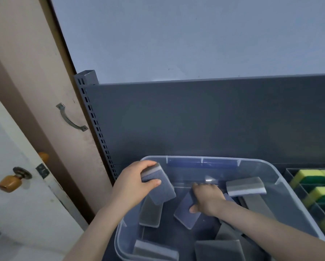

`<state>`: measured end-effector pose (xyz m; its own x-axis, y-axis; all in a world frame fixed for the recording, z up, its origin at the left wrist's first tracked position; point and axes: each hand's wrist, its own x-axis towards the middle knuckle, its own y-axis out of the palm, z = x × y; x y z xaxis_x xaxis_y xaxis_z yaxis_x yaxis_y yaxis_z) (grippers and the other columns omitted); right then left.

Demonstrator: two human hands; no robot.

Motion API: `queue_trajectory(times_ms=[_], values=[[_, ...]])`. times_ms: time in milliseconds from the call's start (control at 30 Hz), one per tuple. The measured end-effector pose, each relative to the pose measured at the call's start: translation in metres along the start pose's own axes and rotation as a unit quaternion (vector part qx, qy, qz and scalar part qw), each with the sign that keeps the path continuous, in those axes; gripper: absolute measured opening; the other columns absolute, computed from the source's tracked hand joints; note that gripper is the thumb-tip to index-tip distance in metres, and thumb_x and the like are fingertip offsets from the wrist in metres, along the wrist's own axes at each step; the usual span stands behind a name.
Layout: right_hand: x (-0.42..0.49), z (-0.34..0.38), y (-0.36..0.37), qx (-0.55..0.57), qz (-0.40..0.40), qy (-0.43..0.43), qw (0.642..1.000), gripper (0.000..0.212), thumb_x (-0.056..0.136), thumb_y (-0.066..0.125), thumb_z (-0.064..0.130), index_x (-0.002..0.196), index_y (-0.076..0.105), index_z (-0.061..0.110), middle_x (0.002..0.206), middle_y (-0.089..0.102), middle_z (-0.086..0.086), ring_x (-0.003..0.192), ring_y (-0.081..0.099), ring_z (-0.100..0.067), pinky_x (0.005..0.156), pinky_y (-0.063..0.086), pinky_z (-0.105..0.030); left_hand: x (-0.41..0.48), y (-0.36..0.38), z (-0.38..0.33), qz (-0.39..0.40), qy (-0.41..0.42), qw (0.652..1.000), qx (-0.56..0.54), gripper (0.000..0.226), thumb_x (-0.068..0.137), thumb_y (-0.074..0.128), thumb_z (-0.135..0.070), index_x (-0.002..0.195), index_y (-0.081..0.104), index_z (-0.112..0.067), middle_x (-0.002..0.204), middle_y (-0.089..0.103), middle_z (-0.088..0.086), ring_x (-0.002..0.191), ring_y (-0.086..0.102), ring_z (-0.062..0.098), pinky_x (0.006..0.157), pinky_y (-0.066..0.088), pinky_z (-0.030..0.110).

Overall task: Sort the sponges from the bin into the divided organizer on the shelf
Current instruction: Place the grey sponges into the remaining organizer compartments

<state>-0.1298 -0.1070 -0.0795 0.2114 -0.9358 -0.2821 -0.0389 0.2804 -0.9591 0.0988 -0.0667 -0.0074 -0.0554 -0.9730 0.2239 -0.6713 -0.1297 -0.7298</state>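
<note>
A clear plastic bin (289,187) stands on the shelf and holds several grey sponges. My left hand (133,183) grips one grey sponge (161,191) above the bin's left rim. My right hand (206,198) reaches down into the bin, its fingers closed around another grey sponge (184,213). One more grey sponge (245,186) leans against the bin's far right side. At the right edge sits the divided organizer (301,185), with yellow-and-green sponges (316,178) in its compartments.
The dark grey back panel (205,119) of the shelf rises behind the bin, with a perforated upright post (93,117) at its left. Left of that are a beige door with a metal handle (71,119) and a white door with a brown knob (11,181).
</note>
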Motion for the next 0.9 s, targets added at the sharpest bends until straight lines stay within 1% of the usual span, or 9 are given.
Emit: queue_trajectory(times_ms=[100,200,267,400,467,533,633,733,900], values=[[-0.007,-0.001,-0.012,0.090,-0.006,0.012,0.996,0.042,0.065,0.076,0.042,0.093,0.057,0.017,0.101,0.061,-0.003,0.100,0.059,-0.025,0.072,0.045,-0.030,0.002,-0.003,-0.001,0.001,0.013,1.000,-0.005,0.044,0.071,0.076,-0.033,0.109,0.059,-0.044,0.101,0.056,-0.031,0.096,0.051,-0.012,0.075,0.037,0.009],[-0.019,-0.006,-0.021,0.134,-0.008,0.006,0.991,0.032,0.064,0.076,0.038,0.066,0.050,0.020,0.078,0.058,0.000,0.078,0.059,-0.020,0.061,0.042,-0.026,0.003,-0.007,-0.005,0.000,0.023,1.000,-0.009,0.046,0.070,0.077,-0.031,0.110,0.058,-0.045,0.102,0.055,-0.032,0.097,0.051,-0.011,0.076,0.036,0.009],[-0.029,-0.009,-0.028,0.157,-0.034,-0.002,0.987,0.034,0.065,0.075,0.035,0.060,0.044,0.021,0.074,0.056,0.003,0.074,0.055,-0.016,0.059,0.038,-0.025,0.002,-0.008,-0.007,-0.006,0.029,1.000,-0.009,0.048,0.070,0.078,-0.030,0.110,0.057,-0.046,0.103,0.056,-0.032,0.097,0.052,-0.010,0.076,0.036,0.009],[-0.056,-0.014,-0.045,0.232,-0.127,0.020,0.964,0.042,0.066,0.075,0.030,0.062,0.034,0.025,0.063,0.045,0.014,0.068,0.046,-0.013,0.051,0.029,-0.021,0.001,-0.007,-0.015,-0.010,0.048,0.999,-0.015,0.045,0.070,0.078,-0.026,0.103,0.054,-0.044,0.098,0.055,-0.032,0.091,0.052,-0.007,0.073,0.041,0.014],[-0.070,-0.017,-0.052,0.260,-0.168,0.032,0.950,0.036,0.065,0.076,0.025,0.065,0.039,0.026,0.063,0.047,0.014,0.069,0.048,-0.014,0.055,0.034,-0.022,0.003,-0.005,-0.025,-0.010,0.056,0.998,-0.015,0.041,0.071,0.077,-0.023,0.100,0.054,-0.041,0.095,0.057,-0.028,0.088,0.054,-0.002,0.072,0.045,0.024],[-0.084,-0.020,-0.057,0.277,-0.203,0.042,0.938,0.027,0.064,0.074,0.019,0.079,0.052,0.026,0.074,0.058,0.012,0.077,0.055,-0.016,0.065,0.041,-0.027,0.006,-0.002,-0.038,-0.012,0.070,0.997,-0.017,0.040,0.071,0.076,-0.020,0.097,0.054,-0.040,0.093,0.058,-0.025,0.086,0.054,0.001,0.070,0.045,0.026],[-0.103,-0.025,-0.061,0.298,-0.267,0.077,0.913,0.040,0.066,0.071,0.014,0.103,0.059,0.021,0.089,0.061,0.010,0.090,0.059,-0.016,0.069,0.037,-0.023,0.010,0.004,-0.058,-0.020,0.099,0.994,-0.026,0.042,0.070,0.075,-0.015,0.099,0.056,-0.040,0.095,0.056,-0.027,0.084,0.051,-0.001,0.070,0.041,0.017],[-0.124,-0.032,-0.064,0.338,-0.323,0.132,0.874,0.043,0.066,0.075,0.019,0.102,0.055,0.028,0.091,0.059,0.017,0.088,0.056,-0.008,0.070,0.037,-0.020,0.011,0.012,-0.081,-0.028,0.126,0.990,-0.051,0.044,0.070,0.074,-0.011,0.101,0.058,-0.038,0.093,0.053,-0.028,0.084,0.045,-0.004,0.067,0.035,0.005],[-0.173,-0.050,-0.064,0.407,-0.437,0.177,0.782,0.040,0.067,0.076,0.018,0.098,0.058,0.035,0.090,0.063,0.022,0.084,0.059,-0.001,0.071,0.042,-0.016,0.003,0.026,-0.124,-0.040,0.164,0.983,-0.071,0.045,0.073,0.072,-0.008,0.107,0.060,-0.034,0.099,0.055,-0.022,0.091,0.050,0.003,0.073,0.035,0.018]])
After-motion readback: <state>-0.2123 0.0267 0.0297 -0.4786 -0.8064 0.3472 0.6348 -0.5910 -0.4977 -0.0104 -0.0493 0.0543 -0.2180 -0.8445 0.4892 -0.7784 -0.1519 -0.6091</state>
